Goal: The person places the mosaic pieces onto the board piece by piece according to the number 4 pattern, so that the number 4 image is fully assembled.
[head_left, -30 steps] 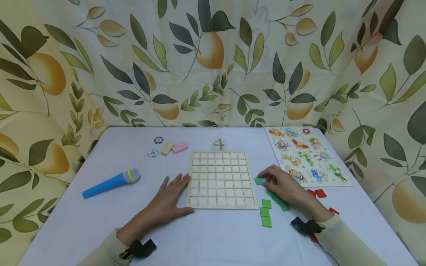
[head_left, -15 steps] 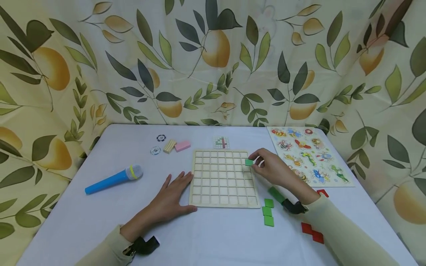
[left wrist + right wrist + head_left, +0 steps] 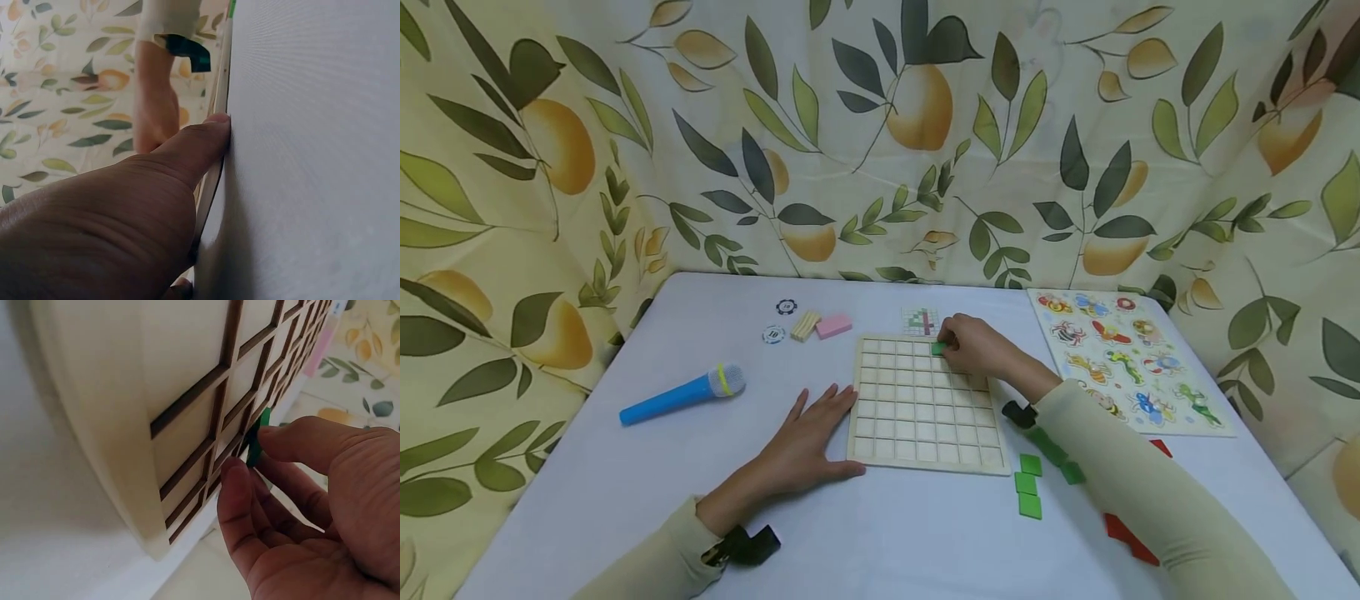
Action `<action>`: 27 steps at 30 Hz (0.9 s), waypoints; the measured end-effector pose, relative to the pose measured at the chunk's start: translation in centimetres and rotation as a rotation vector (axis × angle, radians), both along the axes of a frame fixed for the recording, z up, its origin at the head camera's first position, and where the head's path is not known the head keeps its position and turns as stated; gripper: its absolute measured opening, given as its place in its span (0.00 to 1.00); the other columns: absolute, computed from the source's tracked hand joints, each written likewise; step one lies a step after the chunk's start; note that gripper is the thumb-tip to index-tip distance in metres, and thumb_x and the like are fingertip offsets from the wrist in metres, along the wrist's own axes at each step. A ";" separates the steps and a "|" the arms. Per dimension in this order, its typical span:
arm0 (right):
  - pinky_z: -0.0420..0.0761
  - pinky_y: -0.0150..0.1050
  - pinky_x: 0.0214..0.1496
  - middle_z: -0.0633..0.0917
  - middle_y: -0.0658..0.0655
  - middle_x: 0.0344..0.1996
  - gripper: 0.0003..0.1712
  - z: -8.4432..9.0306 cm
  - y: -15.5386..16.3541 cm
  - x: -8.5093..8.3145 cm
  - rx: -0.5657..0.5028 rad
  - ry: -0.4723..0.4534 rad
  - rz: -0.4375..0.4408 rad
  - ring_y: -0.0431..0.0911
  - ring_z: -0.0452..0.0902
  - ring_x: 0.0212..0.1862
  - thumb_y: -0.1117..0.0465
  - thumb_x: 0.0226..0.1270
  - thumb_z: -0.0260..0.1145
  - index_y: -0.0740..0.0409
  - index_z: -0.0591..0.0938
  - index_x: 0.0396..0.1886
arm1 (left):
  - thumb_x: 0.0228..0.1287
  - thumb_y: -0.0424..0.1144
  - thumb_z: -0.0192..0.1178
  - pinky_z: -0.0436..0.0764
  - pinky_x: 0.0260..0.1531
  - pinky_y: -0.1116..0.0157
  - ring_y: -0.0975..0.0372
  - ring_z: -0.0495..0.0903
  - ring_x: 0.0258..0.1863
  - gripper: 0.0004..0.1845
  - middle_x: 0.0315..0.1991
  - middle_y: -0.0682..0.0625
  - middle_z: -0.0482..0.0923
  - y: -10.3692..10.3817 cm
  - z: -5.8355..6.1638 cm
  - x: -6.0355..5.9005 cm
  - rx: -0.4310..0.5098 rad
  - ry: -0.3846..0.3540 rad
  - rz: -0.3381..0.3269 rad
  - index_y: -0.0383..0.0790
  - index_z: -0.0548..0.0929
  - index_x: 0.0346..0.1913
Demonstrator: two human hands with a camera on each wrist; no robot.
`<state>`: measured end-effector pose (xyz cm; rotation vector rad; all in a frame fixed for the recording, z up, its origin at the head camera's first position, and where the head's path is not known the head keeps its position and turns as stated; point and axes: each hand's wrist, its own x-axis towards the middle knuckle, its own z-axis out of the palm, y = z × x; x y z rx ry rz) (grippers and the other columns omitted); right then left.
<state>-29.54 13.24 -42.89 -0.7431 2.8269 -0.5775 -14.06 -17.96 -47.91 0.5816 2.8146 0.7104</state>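
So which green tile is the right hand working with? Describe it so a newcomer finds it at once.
Start at the wooden grid board mid-table. In its far row, right of centre, the right hand pinches a green square tile. The other green tiles lie loose on the table, off the board's near right corner.

right hand [image 3: 973, 350]: pinches green tile [image 3: 937, 349] over grid board [image 3: 925, 408] top row | left hand [image 3: 808, 437]: flat beside board
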 end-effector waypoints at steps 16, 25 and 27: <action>0.86 0.50 0.53 0.85 0.63 0.53 0.17 2.8 2.3 2.2 -0.060 0.048 -0.083 0.54 0.84 0.51 0.61 0.82 0.63 0.65 0.83 0.63 | 0.59 0.64 0.76 0.35 0.89 0.45 0.57 0.45 0.90 0.60 0.88 0.55 0.53 1.3 0.7 -0.7 -0.006 0.020 -0.004 0.49 0.55 0.87; 0.85 0.24 0.43 0.88 0.60 0.56 0.17 3.3 9.2 15.1 -0.437 0.101 -0.452 0.40 0.83 0.45 0.54 0.86 0.59 0.51 0.81 0.66 | 0.58 0.64 0.77 0.35 0.89 0.44 0.56 0.47 0.90 0.60 0.88 0.55 0.54 1.1 0.3 0.1 -0.001 -0.013 0.017 0.47 0.56 0.87; 0.85 0.21 0.45 0.87 0.60 0.56 0.17 2.3 10.1 17.0 -0.474 0.098 -0.514 0.38 0.84 0.45 0.55 0.85 0.59 0.52 0.81 0.66 | 0.58 0.64 0.77 0.36 0.89 0.44 0.56 0.47 0.90 0.60 0.88 0.55 0.54 0.8 0.3 0.2 -0.006 -0.010 0.028 0.47 0.56 0.87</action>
